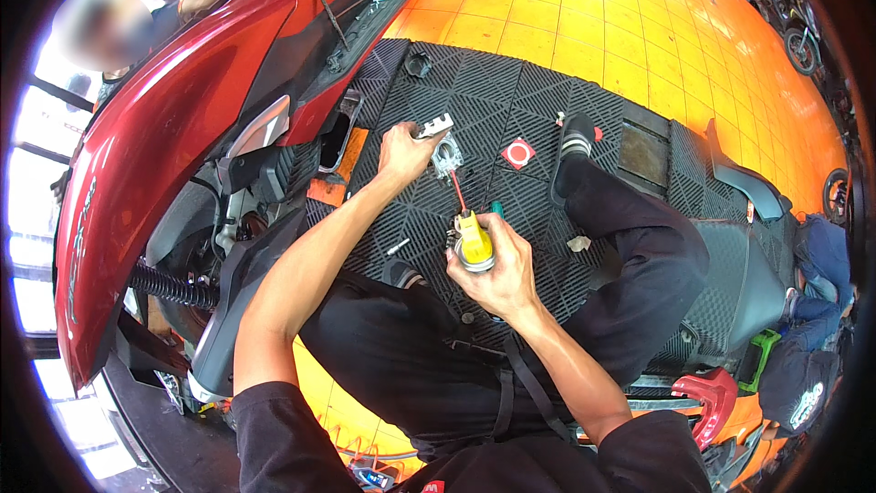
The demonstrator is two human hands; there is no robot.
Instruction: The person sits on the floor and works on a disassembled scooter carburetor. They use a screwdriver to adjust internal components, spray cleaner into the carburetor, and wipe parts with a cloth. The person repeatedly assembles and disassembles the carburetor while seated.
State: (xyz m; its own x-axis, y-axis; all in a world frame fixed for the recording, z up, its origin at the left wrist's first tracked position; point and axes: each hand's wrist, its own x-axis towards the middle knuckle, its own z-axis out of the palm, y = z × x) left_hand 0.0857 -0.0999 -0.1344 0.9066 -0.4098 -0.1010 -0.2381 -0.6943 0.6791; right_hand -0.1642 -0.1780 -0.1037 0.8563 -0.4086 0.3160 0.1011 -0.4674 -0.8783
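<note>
My right hand [504, 272] is wrapped round a spray can [475, 245] with a yellow top. From the can a thin red straw [458, 190] points at a silver metal part [446, 157], its tip close to or touching it. The part has a round opening and looks like a throttle body, though I cannot be sure. My left hand [404, 153] is closed on this part, by a pale blocky piece [436, 125] at its upper end. Its fingertips are partly hidden.
A red scooter [173, 119] stands on my left, with a person [119, 32] behind it. Black ribbed mats [538, 183] bear a red-and-white round piece [518, 154] and a small white stick [398, 246]. A dark seat [730, 283] and red panel [710, 397] lie at right.
</note>
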